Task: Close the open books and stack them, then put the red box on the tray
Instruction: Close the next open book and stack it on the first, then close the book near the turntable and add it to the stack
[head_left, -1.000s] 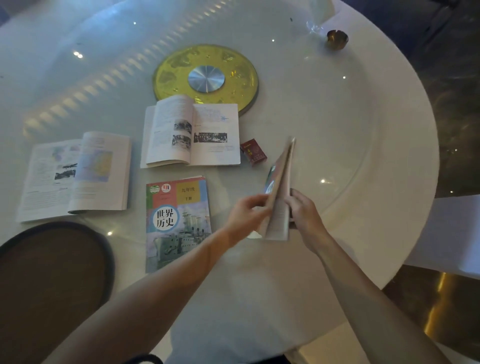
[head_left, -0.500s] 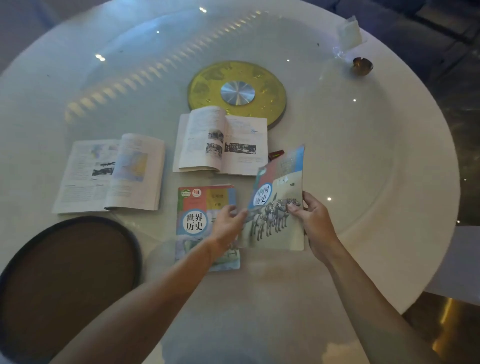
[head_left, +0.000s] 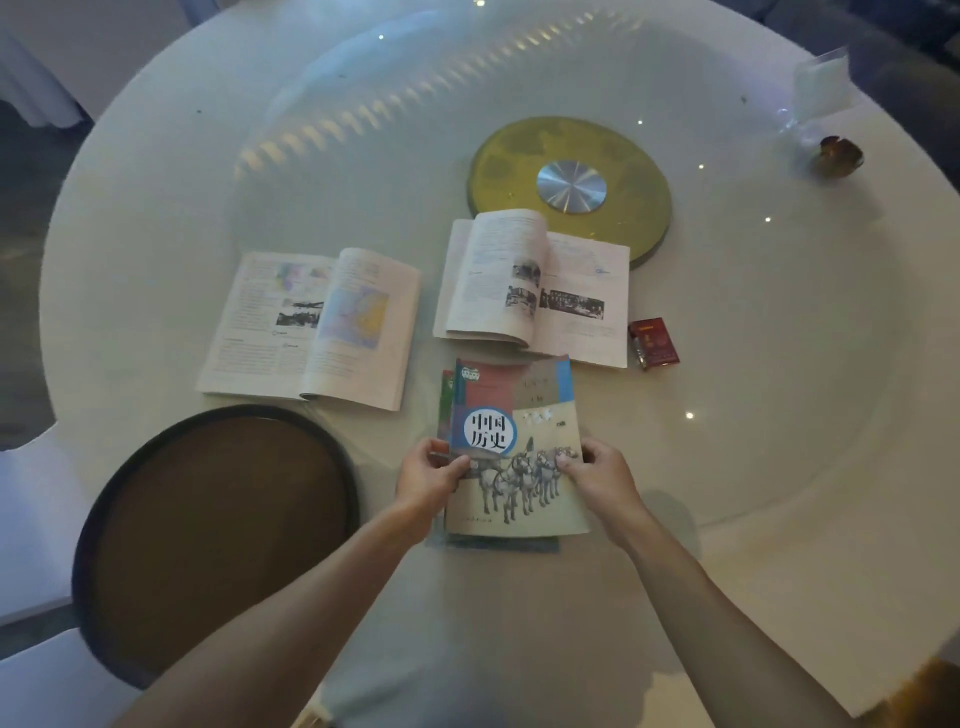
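Glossy rectangular book (head_left: 519, 447) between hands

On the cover of the closed history textbook (head_left: 517, 447) — the top one of the stack — the characters 中国历史 are printed in white inside a blue circle. Smaller print on that cover, on the two open books (head_left: 311, 327) (head_left: 535, 291) and on the red box (head_left: 653, 343) cannot be read.

Round white table (head_left: 156, 171): two open books (head_left: 311, 327) (head_left: 535, 291), red box (head_left: 653, 343), tray (head_left: 218, 540), book stack (head_left: 514, 447).
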